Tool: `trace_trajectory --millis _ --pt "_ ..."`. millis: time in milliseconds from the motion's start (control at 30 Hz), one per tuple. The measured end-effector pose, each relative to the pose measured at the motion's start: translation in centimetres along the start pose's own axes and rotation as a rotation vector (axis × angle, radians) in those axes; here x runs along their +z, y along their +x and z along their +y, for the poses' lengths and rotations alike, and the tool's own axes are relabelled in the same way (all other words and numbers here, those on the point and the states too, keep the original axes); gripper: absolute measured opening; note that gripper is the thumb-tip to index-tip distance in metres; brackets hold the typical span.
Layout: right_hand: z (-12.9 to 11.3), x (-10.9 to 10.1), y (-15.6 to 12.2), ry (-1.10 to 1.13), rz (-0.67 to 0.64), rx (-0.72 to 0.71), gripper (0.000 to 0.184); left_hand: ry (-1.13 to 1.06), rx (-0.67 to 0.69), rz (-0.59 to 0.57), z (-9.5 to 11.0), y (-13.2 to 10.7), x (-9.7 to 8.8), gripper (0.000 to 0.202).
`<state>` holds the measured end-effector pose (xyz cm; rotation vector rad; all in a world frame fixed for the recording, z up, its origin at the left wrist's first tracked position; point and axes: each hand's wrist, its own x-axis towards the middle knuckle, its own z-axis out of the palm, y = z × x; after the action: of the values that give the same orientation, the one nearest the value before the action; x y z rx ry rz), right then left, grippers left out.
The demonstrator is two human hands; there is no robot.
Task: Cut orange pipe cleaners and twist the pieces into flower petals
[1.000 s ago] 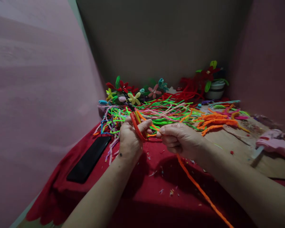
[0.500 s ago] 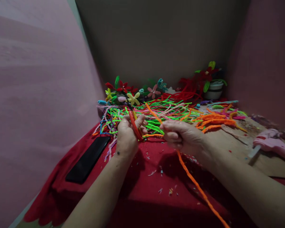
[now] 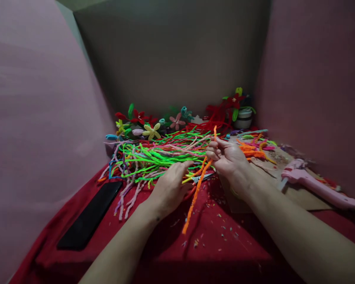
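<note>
My left hand [image 3: 172, 184] is closed round the red and yellow handles of a pair of scissors [image 3: 197, 179], whose blades point right. In the fingers of my right hand [image 3: 225, 156] is an orange pipe cleaner [image 3: 197, 193]. Its short tip sticks up above the fingers, and a longer length slants down to the left, across the scissors in view. A second orange strand hangs beside it toward the blades; whether it is the same pipe cleaner I cannot tell. Just behind both hands lies a pile of green, pink and other pipe cleaners [image 3: 154, 156].
A black phone [image 3: 90, 215] lies on the red cloth [image 3: 154, 252] at left. Right are a pink glue gun [image 3: 316, 183], cardboard [image 3: 304, 197] and orange pipe cleaners [image 3: 251, 151]. Pipe-cleaner flowers [image 3: 152, 131] and a small white pot [image 3: 243, 118] stand behind, near the wall.
My right hand has risen and turned, and the orange pipe cleaner now hangs down leftward near the scissors. My left hand has turned the scissors rightward. The view has shifted right.
</note>
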<state>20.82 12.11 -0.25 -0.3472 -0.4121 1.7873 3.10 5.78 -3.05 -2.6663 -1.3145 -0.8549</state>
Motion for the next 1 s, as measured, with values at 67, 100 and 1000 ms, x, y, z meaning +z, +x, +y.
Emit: trace_trajectory --millis 67,100,1000 --pt "-0.1 -0.1 0.2 0.029 0.041 -0.029 0.021 -0.091 0.097 0.032 0.4 0.0 0.0 0.047" --pt "-0.2 -0.1 0.3 0.041 0.057 -0.036 0.022 -0.141 0.145 0.037 0.6 0.0 -0.1 0.045" --pt "5.4 1.0 -2.6 -0.815 -0.143 -0.039 0.022 -1.392 -0.751 0.204 0.3 5.5 -3.1 0.024"
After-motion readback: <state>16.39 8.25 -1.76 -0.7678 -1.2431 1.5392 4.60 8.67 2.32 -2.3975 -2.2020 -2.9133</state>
